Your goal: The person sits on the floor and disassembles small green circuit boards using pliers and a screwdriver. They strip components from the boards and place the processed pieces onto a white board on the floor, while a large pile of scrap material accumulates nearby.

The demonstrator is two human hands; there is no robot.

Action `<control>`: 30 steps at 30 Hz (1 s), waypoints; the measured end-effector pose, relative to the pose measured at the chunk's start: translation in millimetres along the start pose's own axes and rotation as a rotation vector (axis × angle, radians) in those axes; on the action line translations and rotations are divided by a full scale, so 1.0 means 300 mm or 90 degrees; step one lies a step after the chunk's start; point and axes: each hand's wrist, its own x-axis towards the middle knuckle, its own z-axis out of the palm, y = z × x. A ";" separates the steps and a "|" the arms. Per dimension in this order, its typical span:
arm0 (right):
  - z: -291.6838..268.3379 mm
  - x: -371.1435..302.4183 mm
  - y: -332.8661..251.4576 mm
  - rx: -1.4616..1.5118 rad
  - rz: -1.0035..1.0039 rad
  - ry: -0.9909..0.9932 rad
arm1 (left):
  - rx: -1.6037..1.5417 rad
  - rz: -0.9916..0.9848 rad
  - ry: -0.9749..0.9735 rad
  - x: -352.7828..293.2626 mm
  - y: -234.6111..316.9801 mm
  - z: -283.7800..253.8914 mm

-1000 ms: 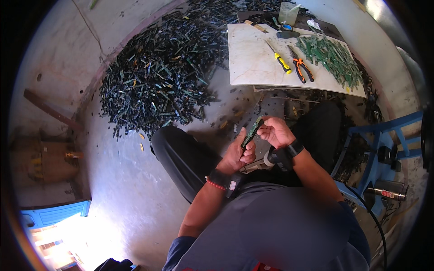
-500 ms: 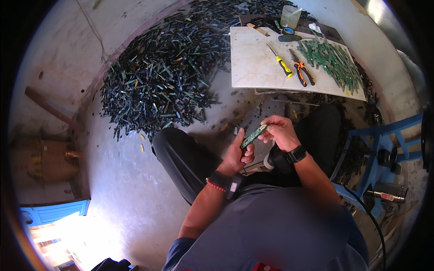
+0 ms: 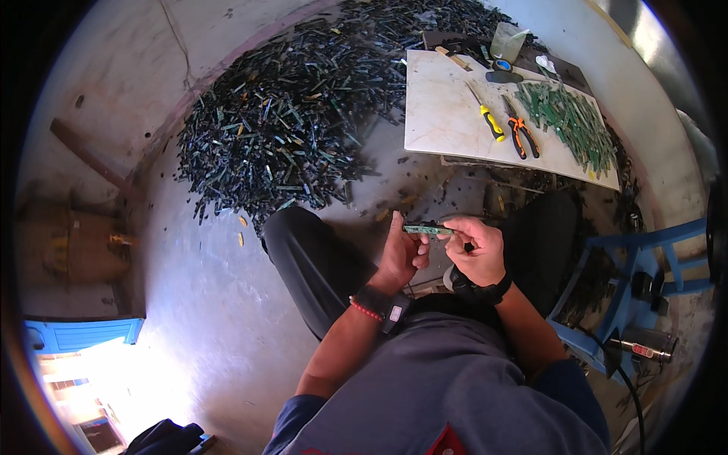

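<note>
A narrow green circuit board strip (image 3: 426, 229) with small parts on it lies level between my hands, above my lap. My left hand (image 3: 400, 256) pinches one end, its thumb raised along the strip. At the other end, the thumb and fingers of my right hand (image 3: 478, 250) are closed on it and cover that tip. Beyond them on a white board (image 3: 436, 114) lie a yellow-handled screwdriver (image 3: 492, 123), pliers (image 3: 521, 130) with orange and black grips, and a heap of bare green strips (image 3: 572, 125).
A large pile of dark circuit strips (image 3: 273, 136) spreads over the floor at the far left. A plastic cup (image 3: 507, 42), a blue tape roll (image 3: 503, 66) and a dark handle (image 3: 504, 77) sit at the board's back. To my right stand a blue chair (image 3: 644, 239) and a metal flask (image 3: 648, 343).
The circuit board strip has turned from slanting to nearly level. My right hand has rolled and come lower, its fingers covering more of the strip's end. The whole view has shifted slightly.
</note>
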 end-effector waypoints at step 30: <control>0.066 -0.011 -0.019 0.139 0.496 -0.207 | 0.310 0.150 0.242 0.036 -0.058 -0.009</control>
